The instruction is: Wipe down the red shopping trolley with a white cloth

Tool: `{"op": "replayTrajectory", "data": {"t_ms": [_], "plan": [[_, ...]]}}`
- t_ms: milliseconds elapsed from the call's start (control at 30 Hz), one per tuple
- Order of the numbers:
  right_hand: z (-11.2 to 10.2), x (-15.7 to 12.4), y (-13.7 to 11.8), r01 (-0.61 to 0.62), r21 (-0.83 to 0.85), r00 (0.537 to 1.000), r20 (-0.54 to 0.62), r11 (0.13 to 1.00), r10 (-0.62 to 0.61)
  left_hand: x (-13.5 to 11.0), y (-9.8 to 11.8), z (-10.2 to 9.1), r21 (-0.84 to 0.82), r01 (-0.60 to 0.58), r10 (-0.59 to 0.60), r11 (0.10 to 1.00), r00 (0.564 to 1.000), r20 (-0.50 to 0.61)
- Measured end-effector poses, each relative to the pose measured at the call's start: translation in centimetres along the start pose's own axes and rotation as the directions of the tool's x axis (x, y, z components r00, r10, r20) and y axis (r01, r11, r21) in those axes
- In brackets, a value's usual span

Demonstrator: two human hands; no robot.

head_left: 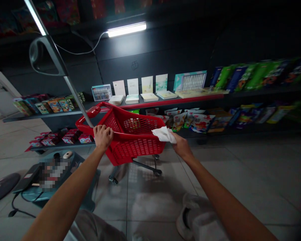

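Observation:
A red plastic shopping cart (140,145) with perforated sides stands sideways before me, on grey legs with castors. My left hand (103,136) is closed over the cart's near rim, close to the handle end. At the opposite end, my right hand (182,144) grips a crumpled white cloth (164,134), which lies against the top corner of the basket. Part of the cloth is hidden in my fingers. The visible inside of the cart shows only red mesh walls; its bottom is hidden.
Behind the cart runs a shelf (145,104) with books, boxes and snack bags. A metal pole (74,90) with a grey loop handle slants down by the cart's handle. At lower left stands a blue-green stool (50,155) bearing devices and a cable. A tube light (126,29) glows above.

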State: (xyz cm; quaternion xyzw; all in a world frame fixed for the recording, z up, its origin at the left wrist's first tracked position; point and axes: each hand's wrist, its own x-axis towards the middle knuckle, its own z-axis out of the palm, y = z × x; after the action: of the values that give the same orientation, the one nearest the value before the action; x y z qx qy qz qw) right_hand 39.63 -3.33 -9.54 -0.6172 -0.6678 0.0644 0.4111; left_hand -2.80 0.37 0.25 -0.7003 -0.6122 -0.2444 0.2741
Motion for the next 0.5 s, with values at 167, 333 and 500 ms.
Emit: {"op": "replayTrajectory", "data": {"t_ms": [167,333,500], "plan": [[-2.8,0.2,1.8,-0.332,0.331,0.902,-0.163,0.883,0.4,-0.6,0.3,0.1,0.014,0.117,-0.116,0.993,0.992,-0.056],[-3.5,1.1,2.9,-0.451,0.478,0.749,-0.257,0.754,0.611,-0.4,1.2,-0.5,0.03,0.194,-0.196,0.981,0.976,0.092],[-2.6,3.0,1.6,-0.427,0.55,0.731,-0.257,0.718,0.632,-0.6,3.7,-1.6,-0.012,0.067,-0.062,0.998,0.967,0.248]]}}
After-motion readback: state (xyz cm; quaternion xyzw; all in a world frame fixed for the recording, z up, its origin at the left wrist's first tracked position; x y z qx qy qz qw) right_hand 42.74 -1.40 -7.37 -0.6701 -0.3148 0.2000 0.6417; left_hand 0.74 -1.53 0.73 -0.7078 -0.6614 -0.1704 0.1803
